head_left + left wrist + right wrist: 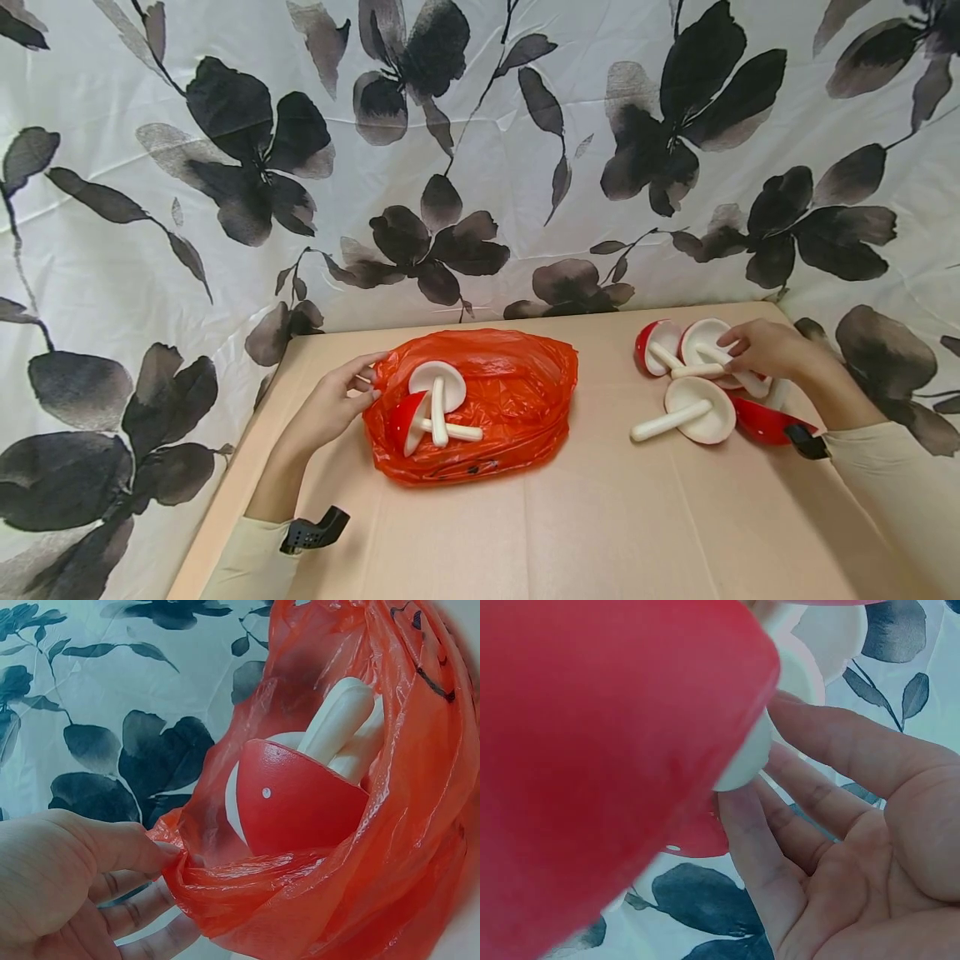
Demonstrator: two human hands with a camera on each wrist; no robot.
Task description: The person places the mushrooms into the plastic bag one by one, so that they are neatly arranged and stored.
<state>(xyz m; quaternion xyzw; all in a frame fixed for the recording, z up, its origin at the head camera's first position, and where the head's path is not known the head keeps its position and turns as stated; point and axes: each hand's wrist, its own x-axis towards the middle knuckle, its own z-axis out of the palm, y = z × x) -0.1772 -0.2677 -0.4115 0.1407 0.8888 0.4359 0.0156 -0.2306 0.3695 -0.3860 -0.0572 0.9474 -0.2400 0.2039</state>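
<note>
My left hand [341, 400] pinches the rim of a red plastic bag [517, 417] between thumb and fingers; the left wrist view shows the film bunched at the thumb tip. Two toy mushrooms with red caps and white stems sit in the bag's mouth, one with its white underside [437, 382] up, the other's red cap [300, 802] tipped sideways. At the right, my right hand [772, 350] reaches over a pile of similar mushrooms, its fingertips at the edge of a white-undersided mushroom [703, 336]. Thumb and fingers are apart there. A red cap [607, 750] blocks much of the right wrist view.
Closest to me in the pile lie a mushroom [701, 412] with its stem pointing left and a red-capped one [768, 421] under the right wrist. The tan table [585, 517] meets a floral cloth [525, 158] at its back edge.
</note>
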